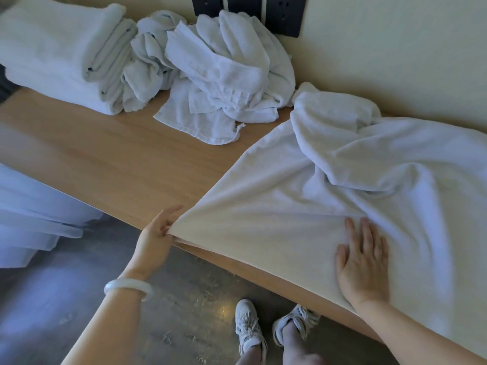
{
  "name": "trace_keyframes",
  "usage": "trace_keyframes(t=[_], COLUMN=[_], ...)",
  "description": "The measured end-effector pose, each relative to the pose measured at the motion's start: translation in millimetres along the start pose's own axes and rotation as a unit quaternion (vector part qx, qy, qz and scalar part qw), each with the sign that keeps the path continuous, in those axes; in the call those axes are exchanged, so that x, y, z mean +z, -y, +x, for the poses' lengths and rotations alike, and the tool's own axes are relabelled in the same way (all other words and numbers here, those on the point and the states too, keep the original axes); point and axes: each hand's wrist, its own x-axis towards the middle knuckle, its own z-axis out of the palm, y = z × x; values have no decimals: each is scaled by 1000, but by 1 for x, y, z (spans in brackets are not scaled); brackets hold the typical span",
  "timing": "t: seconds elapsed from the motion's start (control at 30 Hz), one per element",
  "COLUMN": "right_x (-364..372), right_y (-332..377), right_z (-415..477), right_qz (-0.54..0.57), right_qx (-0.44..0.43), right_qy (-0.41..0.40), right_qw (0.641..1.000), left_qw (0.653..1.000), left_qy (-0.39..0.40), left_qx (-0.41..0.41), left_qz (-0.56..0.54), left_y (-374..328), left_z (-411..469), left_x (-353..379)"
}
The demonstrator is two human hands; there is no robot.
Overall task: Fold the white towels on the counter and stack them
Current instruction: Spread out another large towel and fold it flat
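Wooden counter [118,159] bears towel [290,201]; left fingers [168,216] pinch its corner; right fingers [366,233] flat atop.

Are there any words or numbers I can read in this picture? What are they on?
No text can be read anywhere.
Folded towels: tiny dark marks on the edges, maybe tags, too small to read.
Black socket panel on the wall: no letters show.
White shoes: no brand readable.
Big towel, pinched by the left hand and pressed by the right hand: plain.
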Motion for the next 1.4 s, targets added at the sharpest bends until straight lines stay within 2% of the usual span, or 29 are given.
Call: trace_keyframes(t=[0.07,0.13,0.2,0.27,0.33,0.37,0.4,0.43,0.47,0.5,0.57,0.63,0.67,0.73,0.8,0.9,1.0,1.1,1.2,1.4], right_x=[0,-1,-1,-1,-1,-1,-2,-2,-2,-3,-3,-4,-5,-7,-7,-15,-34,-46,-43,-49], right_y=[1,1,1,1,3,3,3,3,3,3,3,3,4,4,6,9,19,33,34,37], right_z=[0,0,-1,-1,0,0,0,0,-1,-1,-1,-2,-2,-2,-1,-1,-14,-40,-49,-54], right_qz=[3,3,3,8,10,11,11,12,13,14,12,8,5,6,16,40,83,121,116,128], right_qx=[0,-3,-4,-1,-2,-3,-4,-4,-5,-6,-5,-3,-5,-11,-11,-22,-159,-281,-286,-247], right_qy=[-1,0,5,2,-3,-4,-3,-2,-1,1,5,9,12,16,12,-15,-58,51,128,118], right_qw=[1000,1000,1000,1000,1000,1000,1000,1000,1000,1000,1000,1000,1000,1000,1000,999,982,951,942,953], left_qw=[983,952,931,929,955,979,996,995,985,978,966,918,887,847,837,792,815,835,835,801], left_qy=[37,39,42,66,74,42,-23,-86,-120,-111,-12,106,138,133,91,76,103,125,135,158], left_qx=[-42,-93,-113,-110,-72,-45,-7,35,76,116,202,278,299,319,336,428,425,410,411,432], left_qz=[-176,-288,-344,-348,-279,-195,-81,24,93,130,161,263,325,404,422,430,381,345,340,382], left_y=[7,13,17,20,21,15,11,5,-3,-11,-20,-13,-6,0,-3,2,3,2,0,-1], left_z=[-1,-2,-5,-3,2,2,1,-4,-12,-21,-35,-42,-39,-36,-41,-44,-39,-31,-25,-19], left_x=[-5,-2,4,1,-9,-13,-13,-7,5,22,61,90,96,99,98,107,115,112,105,98])
